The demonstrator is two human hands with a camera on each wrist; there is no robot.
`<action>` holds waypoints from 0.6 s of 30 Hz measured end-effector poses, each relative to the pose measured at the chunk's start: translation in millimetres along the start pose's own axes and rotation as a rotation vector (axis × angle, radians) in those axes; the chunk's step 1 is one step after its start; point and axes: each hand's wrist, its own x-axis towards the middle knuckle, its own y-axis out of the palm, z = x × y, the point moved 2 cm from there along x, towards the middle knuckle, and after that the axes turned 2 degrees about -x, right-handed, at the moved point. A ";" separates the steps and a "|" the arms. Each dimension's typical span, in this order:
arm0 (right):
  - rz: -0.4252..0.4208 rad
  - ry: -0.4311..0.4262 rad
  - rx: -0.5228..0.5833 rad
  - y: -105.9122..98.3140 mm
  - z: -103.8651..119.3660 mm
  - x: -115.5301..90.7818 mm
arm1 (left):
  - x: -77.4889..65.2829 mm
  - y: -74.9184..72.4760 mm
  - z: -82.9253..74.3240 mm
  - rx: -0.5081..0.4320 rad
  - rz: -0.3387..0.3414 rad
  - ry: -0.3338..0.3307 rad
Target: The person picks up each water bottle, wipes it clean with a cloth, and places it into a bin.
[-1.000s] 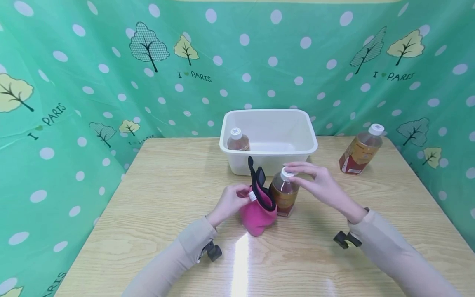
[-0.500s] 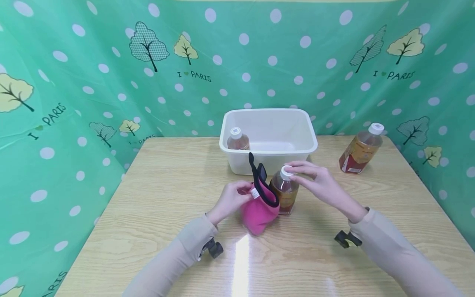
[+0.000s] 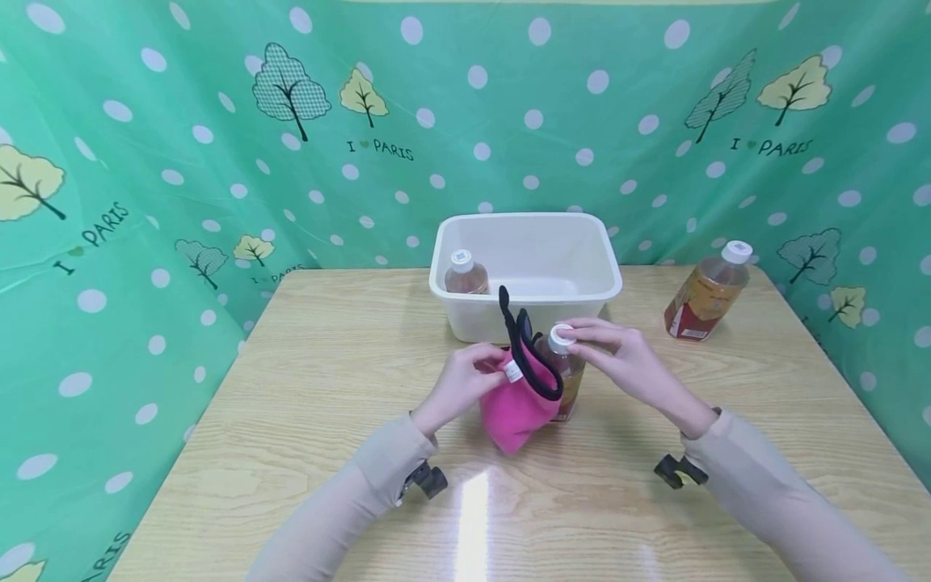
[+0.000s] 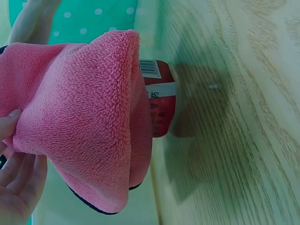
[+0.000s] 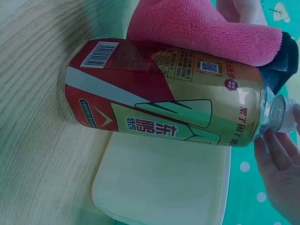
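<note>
A pink towel [image 3: 513,414] with a black edge and a black loop hangs from my left hand [image 3: 463,380], which pinches it near a white tag. In the left wrist view the fluffy towel [image 4: 89,103] fills the middle, with the red base of a bottle [image 4: 161,103] behind it. My right hand [image 3: 614,356] grips the white cap of that drink bottle [image 3: 570,380], which stands upright on the table. In the right wrist view the bottle's gold and red label [image 5: 164,93] shows, and the towel [image 5: 197,33] lies against its side.
Behind the hands stands a white plastic bin [image 3: 527,301] with one capped bottle [image 3: 465,276] at its left end. Another bottle [image 3: 705,293] stands at the table's back right. A green polka-dot cloth [image 3: 509,121] hangs behind the wooden table [image 3: 327,339].
My left hand has moved right and slightly up with the towel, which now covers more of the bottle's left side. The right hand and the bottle have stayed in place.
</note>
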 end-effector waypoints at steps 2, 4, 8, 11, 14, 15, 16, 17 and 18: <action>0.001 -0.001 0.004 0.0 -0.7 -0.1 | 0.9 2.1 -1.0 0.002 0.006 0.002; 0.002 0.001 0.002 0.2 -0.7 0.0 | 2.2 4.6 3.2 0.009 0.010 0.002; 0.009 0.017 0.010 0.3 -0.8 -0.1 | 3.3 8.0 8.9 0.013 0.019 -0.020; 0.010 0.030 0.026 0.5 -0.9 -0.3 | 3.9 10.1 11.0 0.014 0.032 -0.029; 0.006 0.032 0.033 0.5 -1.1 -0.8 | 4.6 12.9 15.3 0.024 0.046 -0.028; 0.003 0.033 0.035 0.6 -1.3 -1.0 | 4.6 14.0 17.1 0.029 0.051 -0.028; 0.000 0.035 0.037 0.7 -1.4 -1.1 | 4.5 14.9 18.8 0.033 0.058 -0.031; -0.002 0.038 0.036 0.7 -1.5 -1.2 | 4.3 16.0 20.6 0.035 0.064 -0.041; -0.003 0.042 0.035 0.7 -1.6 -1.3 | 4.1 17.1 22.7 0.038 0.071 -0.049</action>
